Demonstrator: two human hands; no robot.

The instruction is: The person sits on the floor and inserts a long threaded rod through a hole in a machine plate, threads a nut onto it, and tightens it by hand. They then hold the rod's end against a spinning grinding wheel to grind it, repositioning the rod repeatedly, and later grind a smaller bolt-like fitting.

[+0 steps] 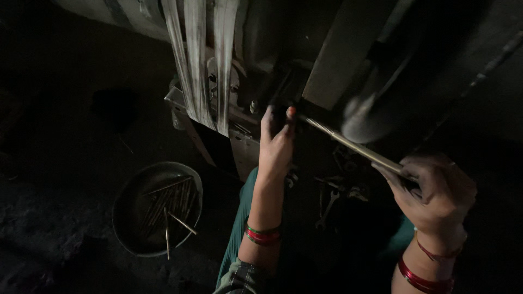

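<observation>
Floor (pixel 60 218): dark, rough and uneven, dimly lit.
On it, near left: one round, shallow metal pan (pixel 126 202), holding a loose heap of thin metal rods (pixel 171 204), some leaning over its rim.
On it, centre right, beside the machine base: several spanners (pixel 327 206) and small metal pieces, scattered, details lost in shadow.

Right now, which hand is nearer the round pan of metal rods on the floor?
Left. The left hand is up at the machine, above and to the right of the pan; the right hand grips the threaded rod farther right.
</observation>
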